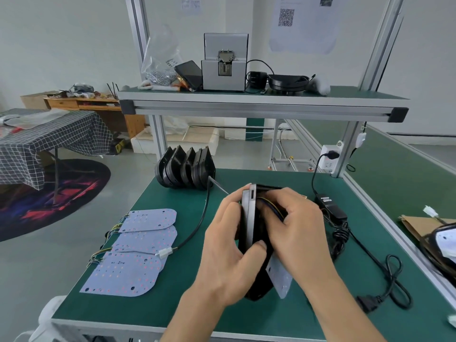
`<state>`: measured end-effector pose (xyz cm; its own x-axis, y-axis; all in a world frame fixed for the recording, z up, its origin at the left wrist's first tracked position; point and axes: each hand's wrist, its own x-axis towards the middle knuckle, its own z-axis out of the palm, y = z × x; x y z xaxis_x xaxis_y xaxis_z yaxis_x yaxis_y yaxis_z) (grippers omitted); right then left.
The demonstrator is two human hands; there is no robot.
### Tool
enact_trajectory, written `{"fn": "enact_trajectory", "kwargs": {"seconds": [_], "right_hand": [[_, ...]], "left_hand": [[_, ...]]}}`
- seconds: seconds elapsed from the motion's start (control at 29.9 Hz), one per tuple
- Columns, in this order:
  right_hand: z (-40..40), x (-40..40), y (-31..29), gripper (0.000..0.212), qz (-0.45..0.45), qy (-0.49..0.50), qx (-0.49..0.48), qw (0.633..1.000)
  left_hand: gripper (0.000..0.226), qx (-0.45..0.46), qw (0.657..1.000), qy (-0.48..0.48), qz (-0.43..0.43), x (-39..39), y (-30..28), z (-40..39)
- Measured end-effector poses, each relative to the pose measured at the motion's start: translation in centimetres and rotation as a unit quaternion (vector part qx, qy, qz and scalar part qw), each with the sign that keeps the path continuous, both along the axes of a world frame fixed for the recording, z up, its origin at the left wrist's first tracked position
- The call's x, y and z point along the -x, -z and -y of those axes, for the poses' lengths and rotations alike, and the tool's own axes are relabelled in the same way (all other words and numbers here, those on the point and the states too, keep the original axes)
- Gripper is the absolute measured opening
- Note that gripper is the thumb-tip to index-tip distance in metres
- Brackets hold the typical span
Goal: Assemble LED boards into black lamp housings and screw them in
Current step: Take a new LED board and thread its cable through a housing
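While both hands' fingers grip the black housing (249,225), the wall QR code (286,17) stays unreadable.

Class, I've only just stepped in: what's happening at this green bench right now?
A person is fitting an LED board into a black lamp housing held on edge above the green bench. The left hand grips the housing; the right hand works the board's wires into it. The board hangs partly outside, so no screwing yet. Three more LED boards lie to the left, and empty housings stand in a row at the back.
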<state>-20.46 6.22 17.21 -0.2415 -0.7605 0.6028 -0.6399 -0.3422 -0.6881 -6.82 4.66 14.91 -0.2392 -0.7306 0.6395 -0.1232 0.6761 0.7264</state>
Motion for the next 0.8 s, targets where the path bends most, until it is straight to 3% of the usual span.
{"fn": "enact_trajectory", "kwargs": {"seconds": [0.2, 0.33, 0.57, 0.67, 0.74, 0.8], "right_hand": [[-0.9, -1.0, 0.6, 0.018, -0.009, -0.009, -0.015, 1.000], [-1.2, -0.5, 1.0, 0.020, -0.019, 0.021, 0.008, 1.000], [-0.8, -0.7, 1.2, 0.022, -0.026, 0.009, -0.024, 0.999], [-1.2, 0.2, 1.4, 0.022, -0.020, -0.022, 0.020, 0.999], [-1.7, 1.4, 1.4, 0.024, 0.022, -0.048, 0.045, 0.998], [-2.1, 2.9, 1.4, 0.026, 0.009, -0.057, 0.043, 0.997]], "left_hand": [[0.044, -0.051, 0.997, -0.026, -0.052, 0.0, 0.7, 0.0], [0.039, -0.047, 0.998, -0.028, -0.043, -0.1, 1.1, 0.0], [0.054, -0.012, 0.999, 0.027, -0.013, 0.0, 0.5, -0.1], [0.047, -0.066, 0.997, 0.026, -0.036, -0.3, 1.0, 0.1], [0.033, -0.122, 0.988, 0.043, -0.087, -0.6, 1.6, 0.3], [0.021, -0.155, 0.979, 0.050, -0.124, -0.9, 2.3, 0.5]]}}
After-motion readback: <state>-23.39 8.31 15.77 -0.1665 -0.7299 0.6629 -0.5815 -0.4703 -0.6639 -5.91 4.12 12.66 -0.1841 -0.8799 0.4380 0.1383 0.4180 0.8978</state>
